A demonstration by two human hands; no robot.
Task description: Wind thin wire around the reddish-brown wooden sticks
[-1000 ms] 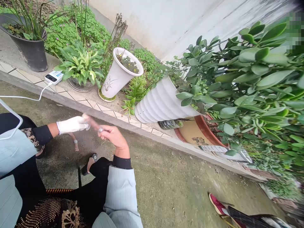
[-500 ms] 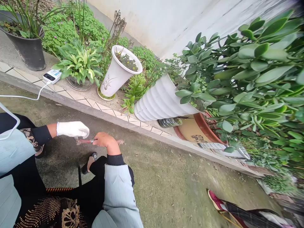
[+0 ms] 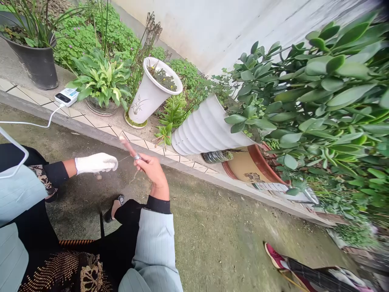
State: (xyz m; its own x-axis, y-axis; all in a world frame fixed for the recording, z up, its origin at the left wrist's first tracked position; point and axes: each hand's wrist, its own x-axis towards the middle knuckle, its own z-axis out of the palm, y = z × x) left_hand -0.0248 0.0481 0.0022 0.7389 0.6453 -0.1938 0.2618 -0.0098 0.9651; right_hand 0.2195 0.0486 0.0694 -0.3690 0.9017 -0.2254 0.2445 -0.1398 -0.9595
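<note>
My right hand (image 3: 153, 170) is bare and closed around a slim reddish-brown rod-like tool (image 3: 129, 146), its blurred tip tilted up and to the left. A silvery band (image 3: 137, 157) shows by the fingers; I cannot tell whether it is on the tool or a finger. Left of it, my left hand (image 3: 96, 163) wears a white glove, its fingers pressed together. A thin pale thread (image 3: 124, 158) stretches from the gloved fingertips toward the right hand. A small brownish end (image 3: 97, 175) shows under the glove, too blurred to name.
A tiled ledge (image 3: 112, 130) holds a white device with a cable (image 3: 67, 96), a black pot (image 3: 36, 67), a tall white pot (image 3: 148, 99) and a ribbed white planter (image 3: 209, 127). Another person's red shoe (image 3: 275, 255) is on the ground at lower right.
My right hand has moved right and slightly upward, away from the glove, and the rod has swung from nearly level to steeply tilted. The left hand has shifted slightly right. A thread now shows between them.
</note>
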